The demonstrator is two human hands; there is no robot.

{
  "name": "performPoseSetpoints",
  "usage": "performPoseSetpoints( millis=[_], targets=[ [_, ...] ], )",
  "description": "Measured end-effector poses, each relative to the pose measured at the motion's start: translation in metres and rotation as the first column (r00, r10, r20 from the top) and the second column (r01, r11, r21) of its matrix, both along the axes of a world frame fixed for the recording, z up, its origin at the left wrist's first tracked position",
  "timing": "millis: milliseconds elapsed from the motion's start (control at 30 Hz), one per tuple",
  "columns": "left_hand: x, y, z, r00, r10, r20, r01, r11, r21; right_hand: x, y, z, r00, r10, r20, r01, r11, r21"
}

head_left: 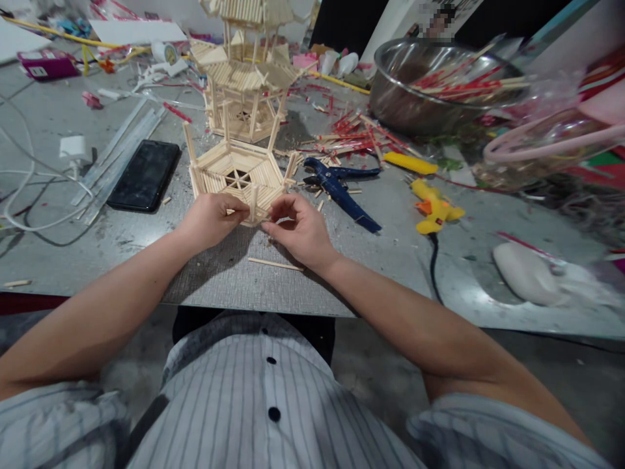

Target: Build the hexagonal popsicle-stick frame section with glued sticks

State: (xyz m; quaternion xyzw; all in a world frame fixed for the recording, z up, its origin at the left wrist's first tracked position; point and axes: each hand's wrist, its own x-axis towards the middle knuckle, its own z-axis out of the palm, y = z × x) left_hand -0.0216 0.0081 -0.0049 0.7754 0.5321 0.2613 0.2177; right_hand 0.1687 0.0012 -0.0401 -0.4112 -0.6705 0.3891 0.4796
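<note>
- Head view, far left: white charger (75, 150) with cable on the table (219, 286).
- Black phone (145, 176), lying flat, partly beside clear plastic strips (120, 156).
- My left hand (215, 220): thumb and fingers pinched together on the near corner post of the hexagonal stick frame.
- Hexagonal stick frame (215, 170): in front of me, between my hands, slatted floor, spoked hole in the middle, posts standing at corners.
- Stick tower (266, 75) behind the frame, tiered, top cut off by view.
- Loose stick (275, 264), lying near my right wrist.
- My right hand (300, 228): fingers curled, tips at the frame's near-right edge; cannot tell if it grips.
- Blue pliers (342, 192), just right of the frame, handles spread.
- Red-marked sticks (349, 137), heaped behind the pliers.
- Steel pot (420, 107) farther back, more sticks inside.
- Yellow glue gun (434, 208), lying nearer me, dark cord running toward the table edge.
- White rounded object (525, 273), far right.
</note>
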Motion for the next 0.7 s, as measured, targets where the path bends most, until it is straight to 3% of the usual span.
performPoseSetpoints(
  millis=[400,700],
  targets=[
    [0.0016,-0.0016,0.0026,1.000,0.023,0.005,-0.023,0.999,-0.022,0.0003,-0.0018,0.0015,0.992,-0.068,0.103,0.056,0.992,0.113],
    [0.0013,-0.0009,0.0010,1.000,0.021,0.010,-0.021,1.000,0.004,-0.0019,-0.0021,0.0023,0.993,-0.072,0.089,0.059,0.989,0.138]
  ],
)
